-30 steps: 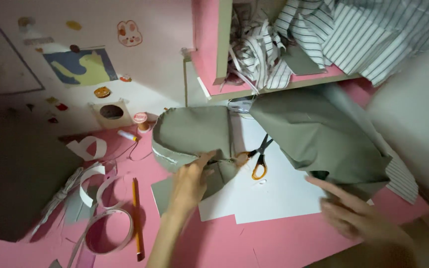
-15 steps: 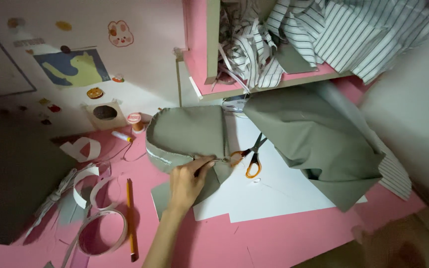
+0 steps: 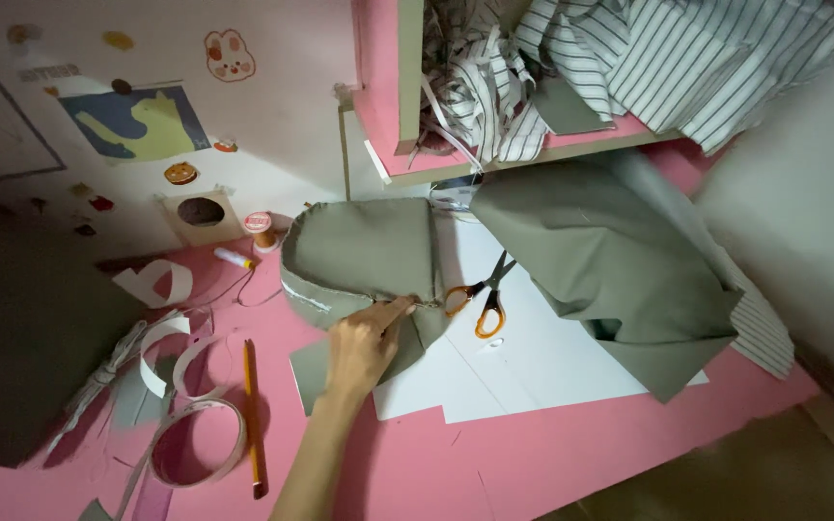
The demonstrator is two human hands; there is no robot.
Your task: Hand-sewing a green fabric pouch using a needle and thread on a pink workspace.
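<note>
My left hand [image 3: 364,342] reaches in from the bottom, with thumb and fingers pinched on the lower seam edge of a rounded olive-green fabric piece [image 3: 364,251]. That piece lies on the pink table [image 3: 533,463], partly over white paper sheets [image 3: 533,371]. Orange-handled scissors [image 3: 480,301] lie shut on the paper just right of my fingertips. A larger folded olive-green cloth [image 3: 600,256] rests to the right, apart from my hand. My right hand is out of view.
An orange pencil [image 3: 253,415] and loops of white tape [image 3: 190,444] lie left of my arm. A thread spool [image 3: 261,230] and a small white stick [image 3: 234,258] sit near the wall. Striped cloth [image 3: 629,58] hangs off a pink shelf above.
My right hand, seen at the lower right one second ago, has left the view. My left hand stays pinched on the fabric edge. The camera view has shifted slightly.
</note>
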